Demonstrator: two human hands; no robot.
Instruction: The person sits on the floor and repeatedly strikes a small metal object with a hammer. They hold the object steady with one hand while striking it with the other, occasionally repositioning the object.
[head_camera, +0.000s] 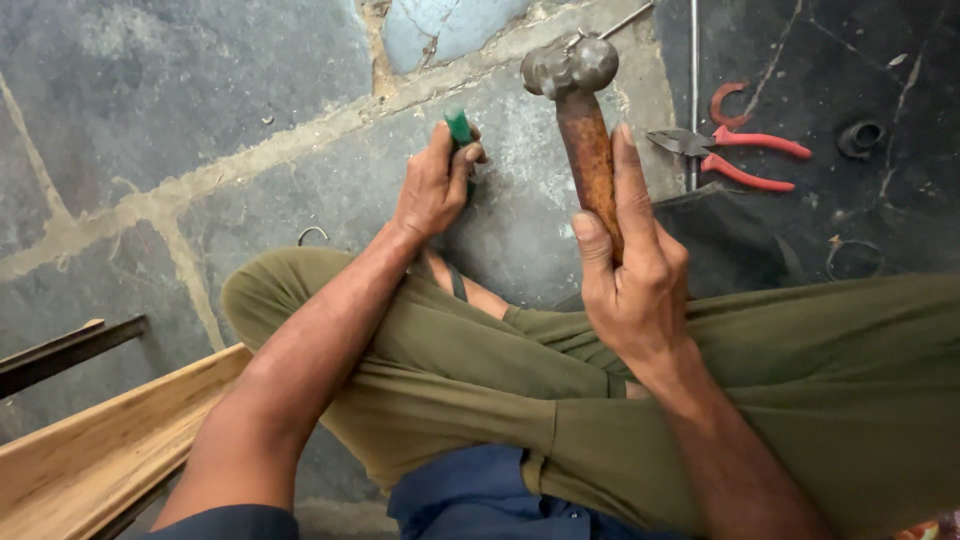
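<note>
I sit cross-legged on a stone floor in olive trousers. My right hand grips the rusty brown handle of a hammer, whose grey metal head is raised above the floor. My left hand is closed around a green-handled tool, held upright with its lower end against the floor just beyond my knee. Only the green top of that tool shows above my fingers.
Red-handled pliers lie on the dark floor at the right, beside a thin metal rod and a small dark ring. A wooden plank and a dark metal bar lie at the lower left. A wire loop rests near my knee.
</note>
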